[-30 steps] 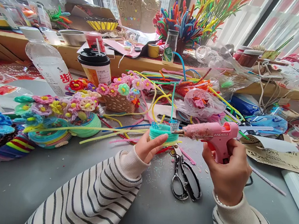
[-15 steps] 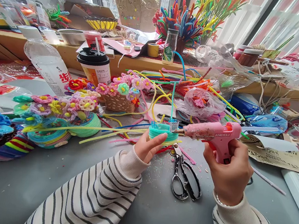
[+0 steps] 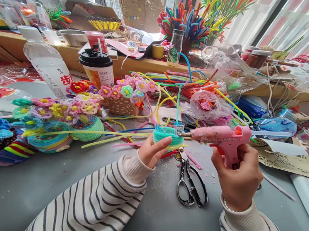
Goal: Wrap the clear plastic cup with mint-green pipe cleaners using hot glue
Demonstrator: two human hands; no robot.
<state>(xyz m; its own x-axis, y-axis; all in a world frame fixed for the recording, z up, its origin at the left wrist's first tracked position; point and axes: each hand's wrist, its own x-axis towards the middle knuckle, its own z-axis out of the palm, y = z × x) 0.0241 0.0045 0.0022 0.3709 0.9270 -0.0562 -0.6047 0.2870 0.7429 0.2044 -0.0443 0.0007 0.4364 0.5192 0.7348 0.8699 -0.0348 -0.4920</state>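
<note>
My left hand [image 3: 153, 149] is closed around the near left side of a small round cup wrapped in teal pipe cleaner [image 3: 165, 136], with a yellow band at its bottom. One blue-green stem stands upright from the cup's rim, beside a small barcode label [image 3: 179, 128]. In my right hand [image 3: 236, 173] is a pink hot glue gun [image 3: 228, 140], gripped by its handle and pointing left. Its nozzle tip is at the cup's right side; whether it touches I cannot tell. A long pale-yellow pipe cleaner [image 3: 93, 133] stretches left from the cup.
Black-handled scissors [image 3: 191, 181] lie on the grey table below the cup. To the left stand pipe-cleaner flower pots [image 3: 88, 126], a lidded drink cup [image 3: 97, 68] and a plastic bottle [image 3: 47, 61]. Loose pipe cleaners and a plastic bag [image 3: 210, 105] lie behind the cup.
The glue gun and my right hand have shifted very slightly to the right. My left hand and the cup have hardly moved.
</note>
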